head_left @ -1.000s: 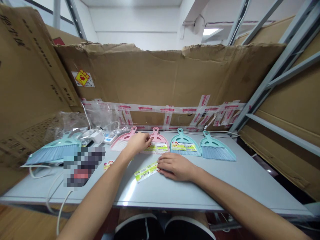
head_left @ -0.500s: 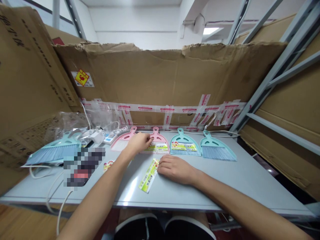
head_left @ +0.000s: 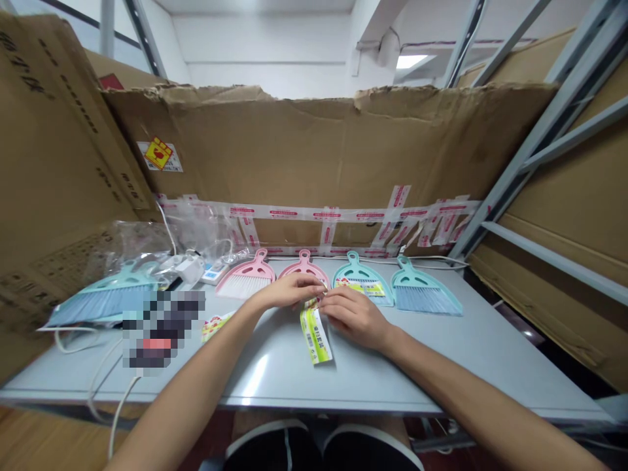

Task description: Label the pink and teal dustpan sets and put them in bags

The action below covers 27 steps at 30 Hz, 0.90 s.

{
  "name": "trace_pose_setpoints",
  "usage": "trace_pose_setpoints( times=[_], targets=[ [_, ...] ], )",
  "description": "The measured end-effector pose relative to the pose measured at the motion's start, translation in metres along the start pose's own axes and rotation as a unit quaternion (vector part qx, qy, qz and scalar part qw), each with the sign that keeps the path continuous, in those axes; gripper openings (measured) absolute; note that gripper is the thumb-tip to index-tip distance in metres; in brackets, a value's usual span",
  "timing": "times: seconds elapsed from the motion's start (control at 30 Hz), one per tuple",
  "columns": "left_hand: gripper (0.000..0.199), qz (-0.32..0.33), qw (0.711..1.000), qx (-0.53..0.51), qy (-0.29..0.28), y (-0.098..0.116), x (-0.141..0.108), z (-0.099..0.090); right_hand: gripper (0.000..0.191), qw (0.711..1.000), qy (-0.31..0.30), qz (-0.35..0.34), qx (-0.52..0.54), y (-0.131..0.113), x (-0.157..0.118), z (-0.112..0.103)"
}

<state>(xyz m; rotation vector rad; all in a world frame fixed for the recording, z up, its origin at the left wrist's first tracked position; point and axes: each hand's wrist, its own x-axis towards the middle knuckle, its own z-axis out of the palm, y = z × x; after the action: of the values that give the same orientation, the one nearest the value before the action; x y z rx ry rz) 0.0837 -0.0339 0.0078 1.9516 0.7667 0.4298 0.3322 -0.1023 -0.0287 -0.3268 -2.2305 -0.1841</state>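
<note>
Both hands meet over the table in front of the second pink dustpan (head_left: 303, 261). A green and white printed card (head_left: 316, 337) hangs down from my right hand (head_left: 356, 315), whose fingers pinch its top. My left hand (head_left: 296, 290) has its fingers pressed together and its tips touch those of the right; what lies between them is hidden. Another pink dustpan with a white brush (head_left: 245, 281) lies to the left. On the right are a teal dustpan with a printed card (head_left: 363, 287) across it and a teal dustpan with a blue brush (head_left: 426, 299).
At the left lie a bagged teal dustpan set (head_left: 105, 297), a blurred-out phone (head_left: 164, 327) with cables, and another printed card (head_left: 214, 327) beside my left forearm. Cardboard (head_left: 304, 150) stands along the back; metal shelf bars (head_left: 515, 154) rise at the right.
My left hand has moved right from the pink dustpans to meet my right hand. The card has been lifted and turned, and my right hand has shifted slightly right and up.
</note>
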Motion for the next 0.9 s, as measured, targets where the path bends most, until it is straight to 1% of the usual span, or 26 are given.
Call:
trace_pose_setpoints(
  times=[0.07,0.23,0.3,0.37,0.43,0.53,0.63,0.67,0.73,0.8,0.83,0.9],
  targets=[
    [0.064,-0.021,0.999,-0.039,-0.012,0.0,0.0,-0.001,0.031,1.0,0.016,0.007,-0.002,0.003,0.0,-0.001],
    [0.065,-0.005,0.995,-0.095,-0.007,-0.002,0.001,-0.004,0.035,0.998,0.034,0.045,0.018,0.011,-0.002,-0.002],
    [0.062,0.003,0.994,-0.105,0.009,-0.001,0.002,-0.003,0.034,0.997,0.037,0.071,0.021,0.013,-0.003,-0.002],
    [0.061,0.001,0.992,-0.118,0.037,0.0,0.002,-0.002,0.03,0.993,0.039,0.107,0.023,0.014,-0.004,-0.002],
    [0.062,-0.015,0.987,-0.145,0.071,0.0,0.003,-0.001,0.027,0.986,0.035,0.16,0.032,0.015,-0.007,-0.001],
    [0.068,-0.031,0.976,-0.172,0.128,-0.004,0.004,-0.001,0.039,0.965,0.007,0.25,0.079,0.017,-0.012,0.001],
    [0.069,-0.028,0.97,-0.146,0.193,-0.01,0.006,-0.003,0.053,0.94,-0.035,0.31,0.138,0.02,-0.017,0.004],
    [0.068,-0.029,0.968,-0.129,0.215,-0.012,0.007,-0.005,0.054,0.933,-0.042,0.323,0.151,0.021,-0.018,0.004],
    [0.066,-0.028,0.963,-0.092,0.251,-0.015,0.008,-0.007,0.045,0.927,-0.045,0.335,0.163,0.022,-0.019,0.005],
    [0.065,-0.02,0.959,-0.066,0.274,-0.015,0.008,-0.007,0.03,0.927,-0.038,0.335,0.165,0.024,-0.019,0.006],
    [0.067,-0.014,0.958,-0.061,0.279,-0.014,0.008,-0.008,0.024,0.926,-0.035,0.337,0.164,0.024,-0.018,0.006],
    [0.074,-0.002,0.959,-0.064,0.275,-0.012,0.008,-0.007,0.021,0.921,-0.028,0.351,0.168,0.024,-0.018,0.007]
  ],
)
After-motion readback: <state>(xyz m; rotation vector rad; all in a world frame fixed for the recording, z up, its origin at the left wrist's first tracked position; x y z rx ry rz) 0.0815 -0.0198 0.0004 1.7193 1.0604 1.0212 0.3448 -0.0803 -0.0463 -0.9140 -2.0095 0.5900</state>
